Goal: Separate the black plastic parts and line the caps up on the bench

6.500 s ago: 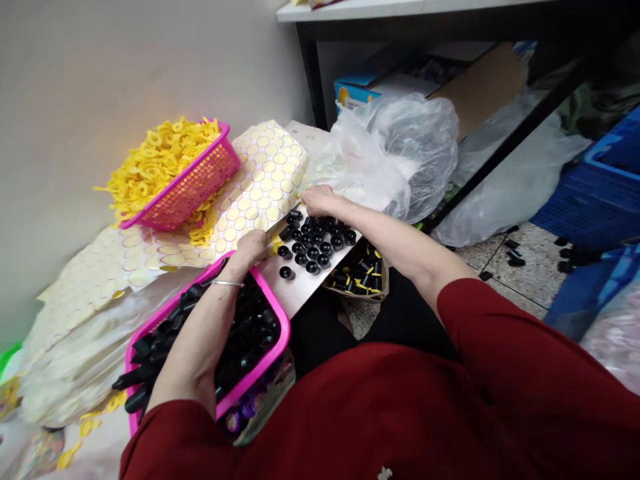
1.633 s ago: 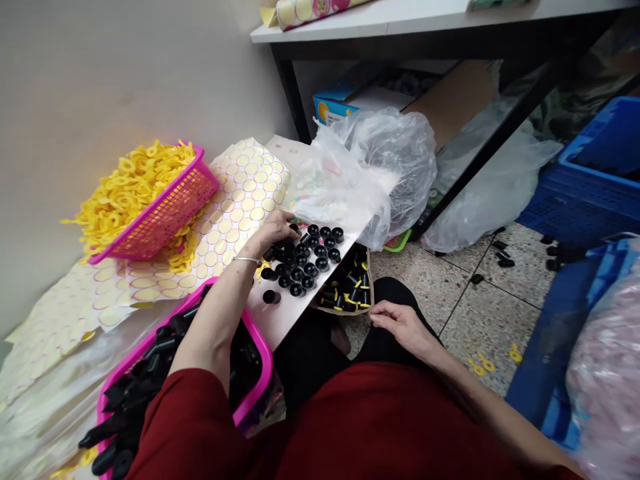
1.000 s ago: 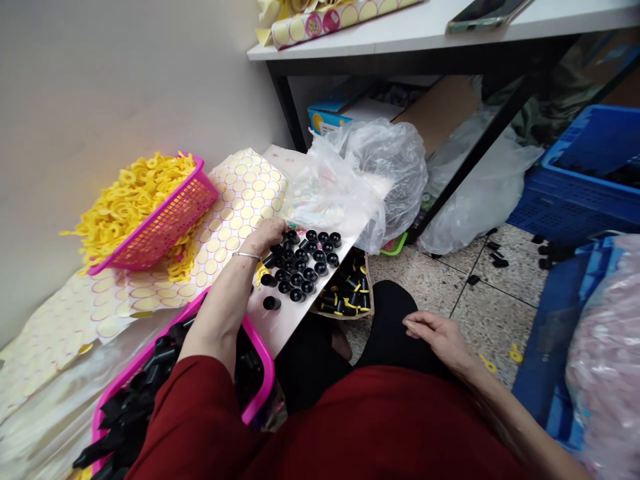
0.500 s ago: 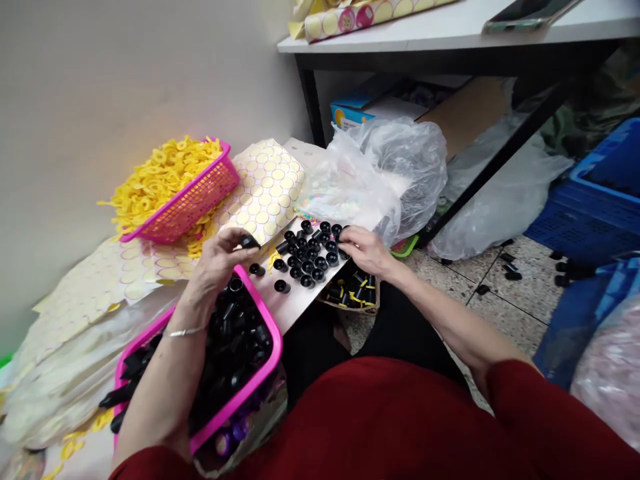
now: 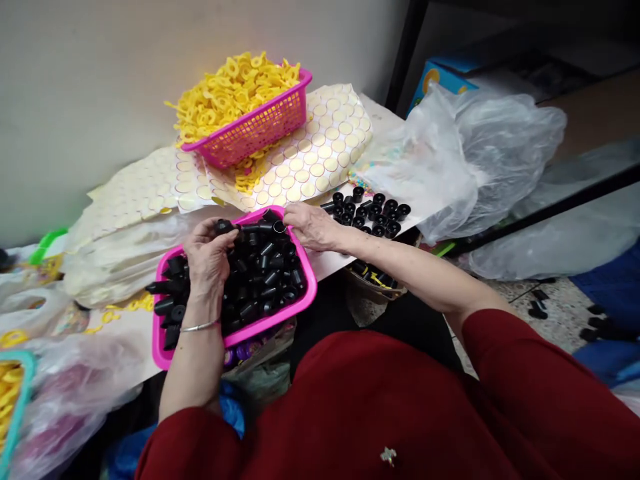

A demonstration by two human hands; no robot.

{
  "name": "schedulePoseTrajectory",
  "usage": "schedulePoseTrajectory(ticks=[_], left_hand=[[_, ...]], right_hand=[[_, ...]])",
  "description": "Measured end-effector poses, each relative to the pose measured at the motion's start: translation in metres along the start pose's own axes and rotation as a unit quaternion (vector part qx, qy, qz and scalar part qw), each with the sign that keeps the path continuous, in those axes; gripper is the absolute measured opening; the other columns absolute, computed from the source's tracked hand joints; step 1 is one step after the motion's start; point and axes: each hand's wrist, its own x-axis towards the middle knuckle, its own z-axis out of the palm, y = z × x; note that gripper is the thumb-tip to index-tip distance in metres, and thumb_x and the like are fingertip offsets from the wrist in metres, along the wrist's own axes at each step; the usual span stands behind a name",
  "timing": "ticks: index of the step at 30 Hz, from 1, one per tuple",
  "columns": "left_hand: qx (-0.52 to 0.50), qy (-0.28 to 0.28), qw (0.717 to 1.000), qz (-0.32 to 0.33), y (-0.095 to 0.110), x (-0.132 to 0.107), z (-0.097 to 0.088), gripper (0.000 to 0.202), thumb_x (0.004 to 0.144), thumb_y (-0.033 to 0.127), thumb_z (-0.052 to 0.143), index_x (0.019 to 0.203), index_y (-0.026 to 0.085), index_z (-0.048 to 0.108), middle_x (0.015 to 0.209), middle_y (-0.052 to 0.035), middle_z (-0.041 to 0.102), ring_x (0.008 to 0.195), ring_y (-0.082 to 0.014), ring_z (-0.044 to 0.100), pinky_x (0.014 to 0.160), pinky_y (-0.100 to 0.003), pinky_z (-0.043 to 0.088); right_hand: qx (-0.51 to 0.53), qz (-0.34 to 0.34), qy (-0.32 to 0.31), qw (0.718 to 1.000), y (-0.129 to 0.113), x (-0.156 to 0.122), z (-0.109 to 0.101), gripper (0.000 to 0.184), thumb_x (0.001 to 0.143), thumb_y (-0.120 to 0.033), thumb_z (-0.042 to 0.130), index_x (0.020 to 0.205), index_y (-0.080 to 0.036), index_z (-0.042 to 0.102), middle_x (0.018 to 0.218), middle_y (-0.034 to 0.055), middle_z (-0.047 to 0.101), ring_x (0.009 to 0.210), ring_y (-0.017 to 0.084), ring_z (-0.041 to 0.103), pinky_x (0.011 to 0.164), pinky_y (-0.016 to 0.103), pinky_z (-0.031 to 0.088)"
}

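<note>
A pink basket (image 5: 309, 303) full of black plastic tubes (image 5: 263, 277) sits in front of me. My left hand (image 5: 209, 257) is over its left half, fingers curled round a black piece (image 5: 223, 227). My right hand (image 5: 313, 227) rests at the basket's far right rim, fingers pinched on a black tube (image 5: 279, 227). Just beyond it, a cluster of upright black caps (image 5: 373, 210) stands on the pale board (image 5: 330, 261).
A second pink basket (image 5: 255, 130) heaped with yellow rings stands at the back on sheets of round stickers (image 5: 320, 157). A clear plastic bag (image 5: 470, 153) lies to the right. A cardboard box of black and yellow parts (image 5: 373, 277) sits below the board. A teal basket (image 5: 15, 407) is at the lower left.
The view swung left and down. My right hand moved from the caps on the board to the black-tube basket. My left hand dropped lower over the basket, still holding a black piece.
</note>
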Motion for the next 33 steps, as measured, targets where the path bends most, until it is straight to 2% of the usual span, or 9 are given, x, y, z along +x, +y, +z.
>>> schedulePoseTrajectory(ticks=[8,12,15,18,21,24,28,30,33], left_hand=[[0.134,-0.027,0.981,0.136,-0.02,-0.031,0.008,0.035,0.063,0.027,0.076,0.096,0.018,0.07,0.089,-0.0012,0.068,0.08,-0.0151,0.063,0.078,-0.029,0.053],[0.148,-0.062,0.972,0.174,-0.025,-0.038,0.008,0.032,0.066,0.029,0.076,0.096,0.019,0.071,0.091,-0.0023,0.07,0.081,-0.016,0.063,0.076,-0.029,0.052],[0.123,-0.104,0.972,0.172,-0.025,-0.043,0.009,0.033,0.067,0.028,0.077,0.098,0.02,0.071,0.092,-0.002,0.07,0.079,-0.0158,0.063,0.075,-0.029,0.052],[0.11,-0.142,0.971,0.158,-0.024,-0.048,0.011,0.035,0.066,0.028,0.079,0.099,0.02,0.071,0.091,-0.0022,0.07,0.08,-0.0165,0.064,0.077,-0.03,0.052],[0.118,-0.171,0.962,0.177,-0.022,-0.053,0.013,0.03,0.066,0.029,0.079,0.094,0.02,0.072,0.088,-0.0022,0.071,0.08,-0.0169,0.064,0.077,-0.03,0.052],[0.126,-0.195,0.954,0.188,-0.021,-0.055,0.014,0.028,0.066,0.031,0.079,0.091,0.02,0.073,0.086,-0.0024,0.071,0.079,-0.0173,0.065,0.075,-0.031,0.053],[0.127,-0.153,0.966,0.165,-0.022,-0.053,0.011,0.032,0.065,0.031,0.08,0.093,0.02,0.072,0.088,-0.002,0.071,0.081,-0.017,0.065,0.08,-0.032,0.053],[0.105,-0.092,0.98,0.14,-0.02,-0.051,0.009,0.034,0.064,0.029,0.081,0.095,0.02,0.072,0.089,-0.0011,0.07,0.081,-0.0162,0.065,0.081,-0.031,0.054],[0.032,-0.018,0.993,0.109,-0.013,-0.048,0.006,0.036,0.059,0.023,0.083,0.092,0.02,0.071,0.085,0.0006,0.068,0.079,-0.015,0.065,0.08,-0.03,0.055]], right_hand=[[-0.083,0.077,-0.055,0.992,-0.008,0.036,0.021,0.027,0.078,-0.008,0.05,0.102,-0.012,0.063,0.107,0.0141,0.064,0.103,0.028,0.051,0.086,0.039,0.041],[0.126,0.099,0.072,0.984,-0.001,0.026,0.028,0.023,0.077,-0.015,0.056,0.097,-0.012,0.066,0.095,0.008,0.067,0.093,0.022,0.054,0.086,0.035,0.041],[0.42,0.163,0.179,0.875,-0.006,0.002,0.029,0.026,0.073,-0.028,0.064,0.094,-0.014,0.067,0.083,0.0014,0.066,0.075,0.013,0.054,0.072,0.027,0.042],[0.597,0.209,0.203,0.748,-0.018,-0.024,0.027,0.029,0.063,-0.032,0.074,0.087,-0.015,0.069,0.07,-0.0026,0.063,0.06,0.008,0.047,0.058,0.022,0.036],[0.663,0.226,0.204,0.684,-0.028,-0.038,0.027,0.029,0.058,-0.029,0.079,0.082,-0.015,0.071,0.065,-0.0034,0.063,0.055,0.005,0.045,0.054,0.021,0.033],[0.689,0.23,0.202,0.657,-0.032,-0.04,0.033,0.03,0.056,-0.027,0.081,0.081,-0.015,0.072,0.069,-0.0021,0.066,0.056,0.005,0.047,0.055,0.021,0.036],[0.638,0.237,0.25,0.689,-0.029,-0.041,0.038,0.03,0.059,-0.028,0.08,0.085,-0.016,0.072,0.074,-0.0018,0.066,0.062,0.007,0.05,0.059,0.022,0.04],[0.575,0.216,0.268,0.742,-0.027,-0.044,0.036,0.03,0.062,-0.029,0.078,0.089,-0.016,0.072,0.076,-0.0019,0.065,0.065,0.008,0.05,0.061,0.023,0.04],[0.475,0.143,0.182,0.849,-0.024,-0.047,0.028,0.029,0.066,-0.031,0.078,0.09,-0.015,0.072,0.077,-0.0014,0.063,0.067,0.01,0.051,0.065,0.025,0.041]])
